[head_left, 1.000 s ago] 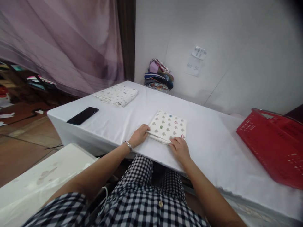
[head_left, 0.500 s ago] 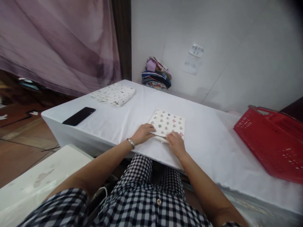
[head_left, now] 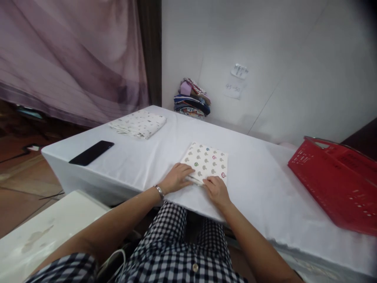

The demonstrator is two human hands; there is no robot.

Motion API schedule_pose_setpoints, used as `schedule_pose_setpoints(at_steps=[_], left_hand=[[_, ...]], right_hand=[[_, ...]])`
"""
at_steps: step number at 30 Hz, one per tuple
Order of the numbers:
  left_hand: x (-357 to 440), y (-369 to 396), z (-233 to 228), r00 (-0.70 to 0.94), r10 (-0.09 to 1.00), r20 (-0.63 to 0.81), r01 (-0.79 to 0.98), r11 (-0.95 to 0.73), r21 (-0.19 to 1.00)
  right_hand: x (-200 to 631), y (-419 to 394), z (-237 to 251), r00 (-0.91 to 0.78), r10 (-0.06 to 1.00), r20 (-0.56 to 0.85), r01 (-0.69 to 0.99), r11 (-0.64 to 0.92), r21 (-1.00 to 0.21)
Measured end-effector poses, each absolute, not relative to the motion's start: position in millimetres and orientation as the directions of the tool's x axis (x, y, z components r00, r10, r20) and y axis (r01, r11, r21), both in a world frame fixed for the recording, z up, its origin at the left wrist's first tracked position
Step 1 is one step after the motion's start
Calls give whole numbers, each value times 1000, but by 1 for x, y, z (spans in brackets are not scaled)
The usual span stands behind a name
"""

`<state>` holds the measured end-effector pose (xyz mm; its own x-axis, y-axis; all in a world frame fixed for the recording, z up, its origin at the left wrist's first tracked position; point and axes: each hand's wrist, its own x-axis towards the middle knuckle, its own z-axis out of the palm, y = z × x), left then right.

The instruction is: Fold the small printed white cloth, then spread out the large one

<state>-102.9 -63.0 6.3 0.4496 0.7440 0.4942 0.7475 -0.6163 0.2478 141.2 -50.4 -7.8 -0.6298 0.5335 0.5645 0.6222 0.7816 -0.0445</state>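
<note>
A folded white cloth (head_left: 206,158) printed with grey, red, green and blue mushroom shapes lies flat on the table in front of me. My left hand (head_left: 177,177) is at its near left corner, fingers on top and thumb low by the edge. Along the near edge, my right hand (head_left: 217,190) pinches the fabric between thumb and fingertips. The lower layers are mostly hidden under the top one.
The table has a white cover (head_left: 253,188). Farther left lie another folded printed cloth (head_left: 140,124) and a black phone (head_left: 92,153). A red plastic basket (head_left: 332,184) stands on the right. Stacked fabrics (head_left: 192,100) sit beyond the far edge, by the wall.
The under layer that stuck out at the cloth's near edge now shows less. Both hands remain at that edge with small finger shifts. The whole view has moved slightly.
</note>
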Motion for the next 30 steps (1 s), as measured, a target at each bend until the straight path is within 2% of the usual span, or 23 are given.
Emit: schedule_pose_setpoints(at_steps=[3,6,13,16,20,22,25,27,30], left_hand=[[-99,-59,5,507,724,468,737,-645,199],[-96,-57,0,491,727,481,764,-624,163],[-99,-63,-1,510,694,508,749,-649,135],[-103,-64,2,516,682,519,752,-650,108],[-101,-66,3,477,726,496,803,-589,90],[-93,-70,3,456,749,480,824,-559,90],[-78,-76,7,502,735,455,788,-606,109],[-70,-76,14,517,732,444,765,-627,144],[-59,-62,26,436,769,467,798,-570,194]], right_hand=[[138,-50,-9,-629,504,592,615,788,-19],[139,-51,-9,-631,482,608,602,799,-10],[161,-54,-17,-660,418,624,565,824,45],[165,-51,-26,-683,438,585,584,808,76],[172,-38,-25,-737,495,461,593,800,89],[183,-29,-20,-755,518,401,587,808,61],[202,-19,-12,-730,597,333,625,780,-28],[207,-18,-9,-673,671,312,671,731,-124],[196,-21,0,-574,762,300,699,647,-305]])
